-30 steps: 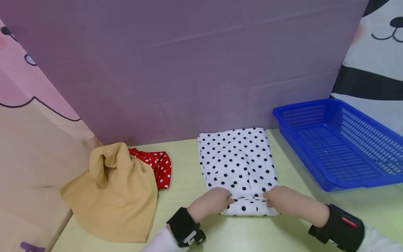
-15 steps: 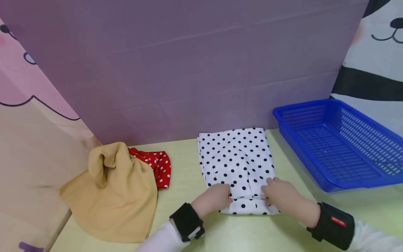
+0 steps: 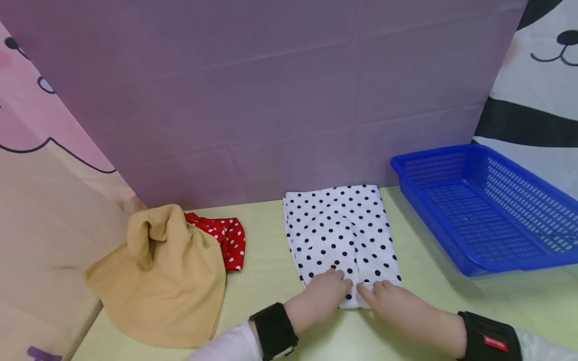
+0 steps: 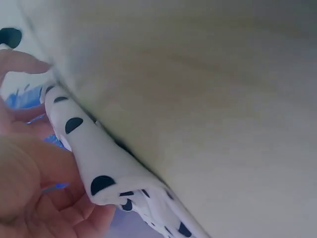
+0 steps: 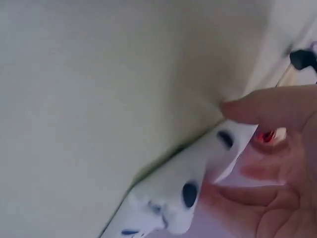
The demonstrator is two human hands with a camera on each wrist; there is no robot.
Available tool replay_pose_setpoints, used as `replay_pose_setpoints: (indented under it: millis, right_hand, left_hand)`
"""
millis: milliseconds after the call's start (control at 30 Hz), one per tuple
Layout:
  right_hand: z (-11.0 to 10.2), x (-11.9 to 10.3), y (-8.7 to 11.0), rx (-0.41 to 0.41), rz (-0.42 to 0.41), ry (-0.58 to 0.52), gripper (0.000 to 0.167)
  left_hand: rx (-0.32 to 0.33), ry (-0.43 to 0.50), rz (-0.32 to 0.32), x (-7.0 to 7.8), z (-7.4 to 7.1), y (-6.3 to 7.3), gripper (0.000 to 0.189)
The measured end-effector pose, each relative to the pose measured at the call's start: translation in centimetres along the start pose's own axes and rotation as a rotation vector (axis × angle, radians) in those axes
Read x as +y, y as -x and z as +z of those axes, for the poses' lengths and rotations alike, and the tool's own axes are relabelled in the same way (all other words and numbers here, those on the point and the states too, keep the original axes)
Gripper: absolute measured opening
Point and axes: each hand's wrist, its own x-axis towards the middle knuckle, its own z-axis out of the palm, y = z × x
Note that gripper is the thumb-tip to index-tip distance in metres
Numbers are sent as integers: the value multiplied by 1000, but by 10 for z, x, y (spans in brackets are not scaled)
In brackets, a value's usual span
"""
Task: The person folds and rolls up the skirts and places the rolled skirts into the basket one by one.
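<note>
A folded white cloth with black polka dots (image 3: 340, 230) lies flat on the table against the backdrop. On its near folded edge, left of the middle, my left hand (image 3: 322, 296) rests with its fingers on the fabric. My right hand (image 3: 399, 306) touches the same near strip from the right, its index finger stretched toward the left hand. The left wrist view shows the rolled cloth edge (image 4: 89, 144) beside the left fingers. In the right wrist view the right thumb and fingers stand apart around the cloth's edge (image 5: 178, 183). Part of the near fold is hidden under the hands.
To the left lies a crumpled tan cloth (image 3: 176, 296), partly over a red cloth with white dots (image 3: 234, 245). A blue plastic basket (image 3: 433, 228) stands at the right. A purple backdrop (image 3: 271, 100) rises behind the table (image 3: 262, 225).
Both hands have slid inward along the near strip, from its two ends toward the middle, and now nearly meet. The fingers no longer pinch the folded band. The other cloths and basket stay put.
</note>
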Motion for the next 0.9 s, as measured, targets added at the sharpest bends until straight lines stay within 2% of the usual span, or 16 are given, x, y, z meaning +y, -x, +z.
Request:
replay_pose_setpoints:
  millis: [67, 200, 267, 333, 433, 533, 600, 700, 800, 900]
  right_hand:
    - [0, -4, 3, -15, -17, 8, 40]
    - [0, -9, 5, 1, -57, 114, 38]
    - [1, -9, 4, 44, -72, 157, 38]
    - [1, -8, 2, 101, -82, 175, 37]
    - [2, -8, -2, 161, -71, 177, 32]
    - [1, -10, -4, 140, -19, 124, 29]
    - [1, -11, -5, 136, 6, 105, 27]
    - [5, -10, -8, 192, -6, 124, 18]
    - [7, -6, -12, 200, -7, 105, 13]
    - [2, 0, -16, 124, 8, 14, 15]
  left_hand:
    - [-7, 2, 29, 2, 0, 2, 34]
    - [-47, 16, 19, 6, -1, 6, 57]
    - [-66, 18, 10, 9, -1, 7, 67]
    - [-73, -9, 4, 12, -2, 8, 66]
    - [-52, -128, 22, 17, -2, 9, 55]
    - [-12, -233, 44, 21, -2, 10, 46]
    - [10, -252, 47, 22, -3, 9, 41]
    - [31, -220, 42, 21, -3, 9, 34]
    - [19, -145, 64, 15, -6, 7, 27]
    - [-26, -31, 90, 5, -12, 3, 22]
